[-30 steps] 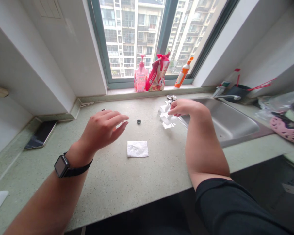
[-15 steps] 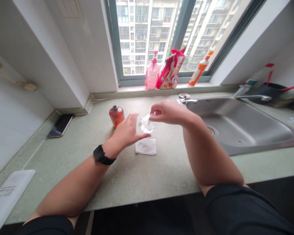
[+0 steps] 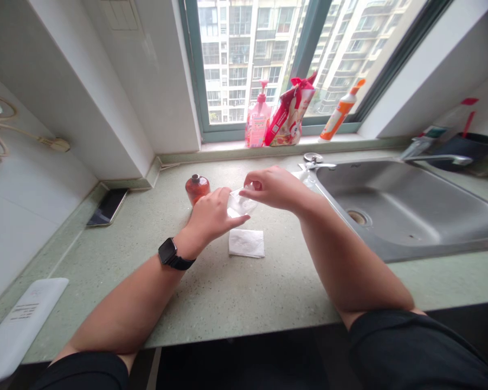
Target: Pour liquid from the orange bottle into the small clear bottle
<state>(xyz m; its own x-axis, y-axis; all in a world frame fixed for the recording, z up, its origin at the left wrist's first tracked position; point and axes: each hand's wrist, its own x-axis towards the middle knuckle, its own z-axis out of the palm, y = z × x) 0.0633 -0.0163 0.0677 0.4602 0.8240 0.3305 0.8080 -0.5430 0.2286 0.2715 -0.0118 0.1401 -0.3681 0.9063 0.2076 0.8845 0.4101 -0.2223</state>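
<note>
My left hand (image 3: 213, 212), with a dark watch on its wrist, curves thumb and fingers about a small clear container (image 3: 231, 210) on the counter. Over that container my right hand (image 3: 268, 187) pinches a crumpled white tissue (image 3: 246, 204), which reaches inside it. My fingers cover part of both. A folded white tissue (image 3: 246, 244) lies flat just in front of the hands. Behind my left hand stands an amber bottle (image 3: 197, 188) without a cap, its lower part hidden.
A steel sink (image 3: 390, 206) is set into the counter on the right. A phone (image 3: 108, 207) lies at the left, and a white slab-like object (image 3: 28, 319) near the front left. A pink pump bottle (image 3: 258, 122), red bag (image 3: 290, 114) and orange-white bottle (image 3: 341, 112) line the windowsill.
The clear container has shifted slightly left, into the curve of my left hand. My right hand has moved a little left with the crumpled tissue. The camera view has shifted slightly.
</note>
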